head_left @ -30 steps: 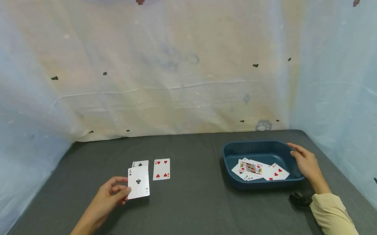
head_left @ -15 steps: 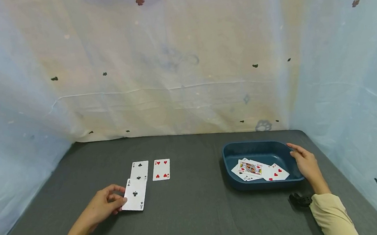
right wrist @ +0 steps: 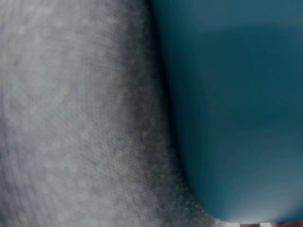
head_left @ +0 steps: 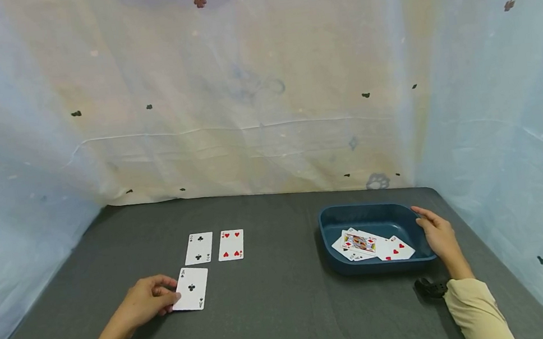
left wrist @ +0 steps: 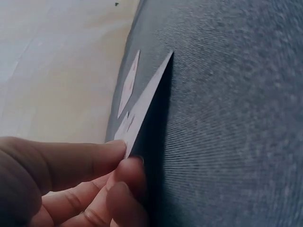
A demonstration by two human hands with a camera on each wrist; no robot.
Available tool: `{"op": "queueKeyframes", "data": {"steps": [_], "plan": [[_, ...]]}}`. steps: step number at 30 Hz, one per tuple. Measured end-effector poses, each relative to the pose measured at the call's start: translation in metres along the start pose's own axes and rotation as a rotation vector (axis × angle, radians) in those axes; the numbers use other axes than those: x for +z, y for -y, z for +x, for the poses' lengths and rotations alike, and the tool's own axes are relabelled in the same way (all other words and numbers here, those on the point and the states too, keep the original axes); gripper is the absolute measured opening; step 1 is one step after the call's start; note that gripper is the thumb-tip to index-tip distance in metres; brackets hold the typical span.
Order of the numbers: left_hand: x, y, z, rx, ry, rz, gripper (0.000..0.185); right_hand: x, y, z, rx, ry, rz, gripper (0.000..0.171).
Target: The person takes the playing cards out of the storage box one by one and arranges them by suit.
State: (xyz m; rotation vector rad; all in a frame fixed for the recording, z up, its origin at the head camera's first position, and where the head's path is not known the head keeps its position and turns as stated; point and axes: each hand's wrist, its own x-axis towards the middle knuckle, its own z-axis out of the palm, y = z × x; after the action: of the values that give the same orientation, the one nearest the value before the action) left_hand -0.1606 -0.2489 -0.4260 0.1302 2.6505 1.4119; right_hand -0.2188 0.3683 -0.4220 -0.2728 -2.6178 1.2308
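An ace of clubs point(head_left: 190, 289) is pinched at its left edge between thumb and fingers of my left hand point(head_left: 145, 302). In the left wrist view this playing card point(left wrist: 149, 97) slants, its far side raised off the cloth. Just beyond it lies a two of clubs point(head_left: 199, 248), with a four of hearts point(head_left: 231, 245) to its right. My right hand point(head_left: 438, 235) grips the right end of a dark blue tray point(head_left: 333, 261); the fingertips are at its rim. The tray wall point(right wrist: 236, 118) fills much of the right wrist view, where the hand barely shows.
Several overlapping cards lie face up in the tray, among them a face card point(head_left: 359, 242) and a hearts card point(head_left: 399, 249). Dark grey cloth point(head_left: 279, 315) covers the table. A pale patterned curtain point(head_left: 257, 137) hangs behind and on both sides.
My left hand has brought the ace of clubs toward me and down, off the two of clubs, which now shows fully. My right hand and the tray have stayed put.
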Motion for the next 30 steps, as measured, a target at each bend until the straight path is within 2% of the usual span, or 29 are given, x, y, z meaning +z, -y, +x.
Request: {"op": "queueKeyframes", "data": {"steps": [7,12,18,21,25,30], "plan": [[0.003,-0.002,0.001,0.009,-0.037,0.108,0.023,0.001,-0.001,0.000,-0.005,-0.010,0.007,0.043],[0.003,-0.002,0.002,-0.016,-0.052,0.146,0.023,0.000,0.000,0.000,-0.008,-0.011,0.005,0.042],[0.001,-0.003,0.002,-0.008,-0.054,0.154,0.025,-0.001,0.001,0.000,-0.009,-0.004,0.011,0.043],[0.001,-0.004,0.003,0.026,-0.048,0.156,0.025,-0.001,0.000,0.000,-0.028,-0.012,0.005,0.042],[0.000,-0.010,0.006,0.067,-0.022,0.134,0.027,-0.002,0.000,0.000,-0.047,-0.021,-0.002,0.042],[0.000,-0.018,0.010,0.082,0.009,0.080,0.033,-0.001,0.000,0.000,-0.035,-0.014,0.007,0.043]]}}
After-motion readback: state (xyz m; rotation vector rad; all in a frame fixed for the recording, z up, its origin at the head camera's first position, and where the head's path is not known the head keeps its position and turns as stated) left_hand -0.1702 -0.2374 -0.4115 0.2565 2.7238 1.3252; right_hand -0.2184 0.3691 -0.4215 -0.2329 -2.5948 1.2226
